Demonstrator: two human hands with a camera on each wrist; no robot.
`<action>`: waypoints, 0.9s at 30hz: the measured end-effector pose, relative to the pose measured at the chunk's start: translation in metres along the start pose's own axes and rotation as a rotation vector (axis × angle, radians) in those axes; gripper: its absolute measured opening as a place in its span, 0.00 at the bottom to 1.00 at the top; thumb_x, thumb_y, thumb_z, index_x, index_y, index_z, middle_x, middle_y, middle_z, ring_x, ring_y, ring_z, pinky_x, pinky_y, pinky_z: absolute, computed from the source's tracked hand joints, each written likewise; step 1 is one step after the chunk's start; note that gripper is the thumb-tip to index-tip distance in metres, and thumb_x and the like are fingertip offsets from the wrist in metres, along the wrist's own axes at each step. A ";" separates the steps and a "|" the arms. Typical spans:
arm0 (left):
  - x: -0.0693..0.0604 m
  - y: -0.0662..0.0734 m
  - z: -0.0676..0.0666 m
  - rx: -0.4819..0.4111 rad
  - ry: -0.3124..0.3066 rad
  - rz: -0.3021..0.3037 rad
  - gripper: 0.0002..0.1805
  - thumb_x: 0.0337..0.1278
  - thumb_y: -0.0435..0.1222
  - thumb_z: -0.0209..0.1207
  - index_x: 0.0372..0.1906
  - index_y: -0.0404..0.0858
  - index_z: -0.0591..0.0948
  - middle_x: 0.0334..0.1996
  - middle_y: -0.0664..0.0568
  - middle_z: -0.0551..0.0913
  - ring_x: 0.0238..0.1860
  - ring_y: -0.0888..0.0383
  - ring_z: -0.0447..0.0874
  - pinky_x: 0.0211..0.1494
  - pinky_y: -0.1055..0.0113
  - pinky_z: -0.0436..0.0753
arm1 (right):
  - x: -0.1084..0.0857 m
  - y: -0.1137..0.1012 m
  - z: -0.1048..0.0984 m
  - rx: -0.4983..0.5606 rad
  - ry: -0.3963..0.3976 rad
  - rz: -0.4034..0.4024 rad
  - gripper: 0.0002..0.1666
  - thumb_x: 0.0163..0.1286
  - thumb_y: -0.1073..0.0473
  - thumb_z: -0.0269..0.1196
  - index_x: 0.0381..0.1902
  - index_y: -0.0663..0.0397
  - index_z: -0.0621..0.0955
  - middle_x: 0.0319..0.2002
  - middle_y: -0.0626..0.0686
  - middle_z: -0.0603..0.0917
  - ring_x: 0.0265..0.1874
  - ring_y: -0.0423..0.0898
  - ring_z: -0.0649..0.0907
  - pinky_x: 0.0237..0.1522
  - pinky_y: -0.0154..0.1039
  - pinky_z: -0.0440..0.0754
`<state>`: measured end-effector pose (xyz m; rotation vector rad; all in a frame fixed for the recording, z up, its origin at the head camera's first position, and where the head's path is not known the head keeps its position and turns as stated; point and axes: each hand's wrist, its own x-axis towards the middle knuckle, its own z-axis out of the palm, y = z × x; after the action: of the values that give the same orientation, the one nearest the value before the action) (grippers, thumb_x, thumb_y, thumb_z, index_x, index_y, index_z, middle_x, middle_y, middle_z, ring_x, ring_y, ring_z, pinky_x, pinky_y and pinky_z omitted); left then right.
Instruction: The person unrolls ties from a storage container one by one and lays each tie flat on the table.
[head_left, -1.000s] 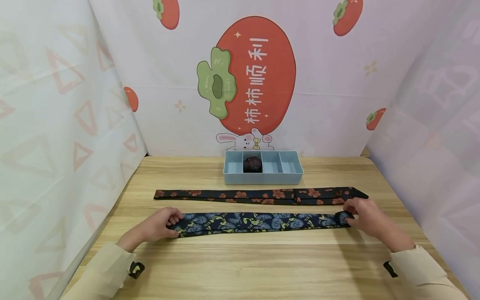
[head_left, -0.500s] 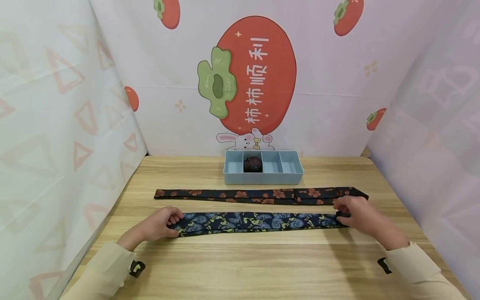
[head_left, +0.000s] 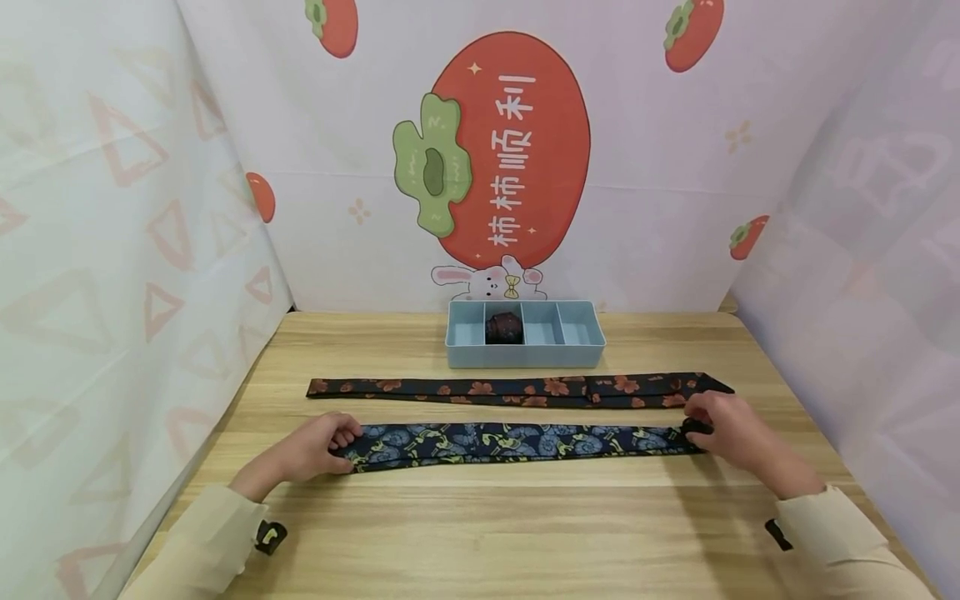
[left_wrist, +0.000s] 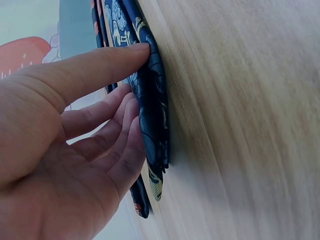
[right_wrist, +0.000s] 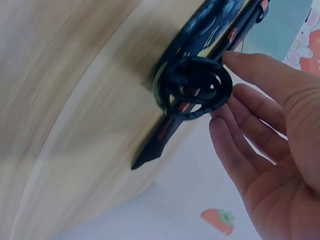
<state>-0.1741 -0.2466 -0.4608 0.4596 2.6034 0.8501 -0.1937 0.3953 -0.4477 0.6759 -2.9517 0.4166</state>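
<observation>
A dark blue necktie (head_left: 510, 442) with a blue and yellow print lies lengthwise across the table. My left hand (head_left: 315, 447) holds its left end; in the left wrist view the thumb lies on one edge and curled fingers (left_wrist: 132, 150) touch the other. At the right end my right hand (head_left: 738, 432) holds a small roll (right_wrist: 192, 87) of the tie between thumb and fingertips. The right wrist view shows that roll end-on, as loose rings with gaps inside. Behind lies a second necktie (head_left: 480, 389), dark with orange-red flowers, stretched out flat.
A light blue box (head_left: 525, 357) with several compartments stands at the back of the table (head_left: 480, 533). A rolled dark necktie (head_left: 503, 327) sits in its second compartment from the left. White printed cloth (head_left: 637, 275) hangs behind and along both sides.
My right hand moved slightly left, then back right, turning the rolled end of the blue necktie. The left hand has stayed on the other end.
</observation>
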 end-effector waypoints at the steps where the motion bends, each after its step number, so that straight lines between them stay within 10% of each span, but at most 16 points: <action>1: 0.000 0.000 -0.001 0.001 -0.001 0.000 0.24 0.53 0.30 0.77 0.54 0.29 0.81 0.46 0.46 0.83 0.45 0.57 0.80 0.48 0.60 0.84 | -0.001 0.002 -0.001 -0.004 0.000 0.007 0.18 0.52 0.68 0.81 0.38 0.64 0.85 0.33 0.54 0.86 0.31 0.48 0.84 0.32 0.44 0.85; 18: -0.005 -0.005 -0.005 0.012 0.014 -0.011 0.25 0.53 0.30 0.77 0.55 0.28 0.81 0.47 0.46 0.83 0.45 0.57 0.80 0.47 0.61 0.84 | -0.012 0.025 -0.006 -0.024 -0.016 0.087 0.15 0.53 0.70 0.79 0.36 0.66 0.85 0.31 0.55 0.87 0.29 0.47 0.83 0.31 0.44 0.84; 27: -0.004 -0.007 -0.005 0.022 0.018 -0.021 0.25 0.53 0.30 0.77 0.54 0.29 0.81 0.46 0.46 0.83 0.44 0.57 0.79 0.47 0.62 0.83 | 0.000 0.002 -0.007 -0.011 -0.023 -0.025 0.16 0.53 0.67 0.81 0.38 0.60 0.87 0.33 0.51 0.88 0.29 0.44 0.84 0.32 0.41 0.85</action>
<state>-0.1741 -0.2560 -0.4598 0.4317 2.6322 0.8229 -0.1945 0.3987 -0.4414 0.7210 -2.9615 0.3932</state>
